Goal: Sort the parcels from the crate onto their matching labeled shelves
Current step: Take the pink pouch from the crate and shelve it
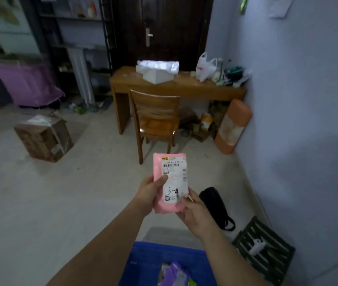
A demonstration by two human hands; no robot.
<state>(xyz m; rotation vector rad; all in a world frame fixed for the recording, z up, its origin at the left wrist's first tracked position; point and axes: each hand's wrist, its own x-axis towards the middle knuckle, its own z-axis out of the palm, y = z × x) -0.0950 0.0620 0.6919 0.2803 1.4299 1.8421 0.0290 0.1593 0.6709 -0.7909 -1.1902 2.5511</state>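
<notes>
Above the blue crate (143, 263), the left hand (148, 193) and right hand (195, 213) both pinch a pink parcel (171, 182), seemingly light, soft and slippery, best held by its edges.

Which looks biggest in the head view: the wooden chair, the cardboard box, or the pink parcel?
1. Wooden chair.
2. Cardboard box.
3. Pink parcel, though it sits nearest the camera, held by the left hand and right hand, so it looks larger than it is.
</notes>
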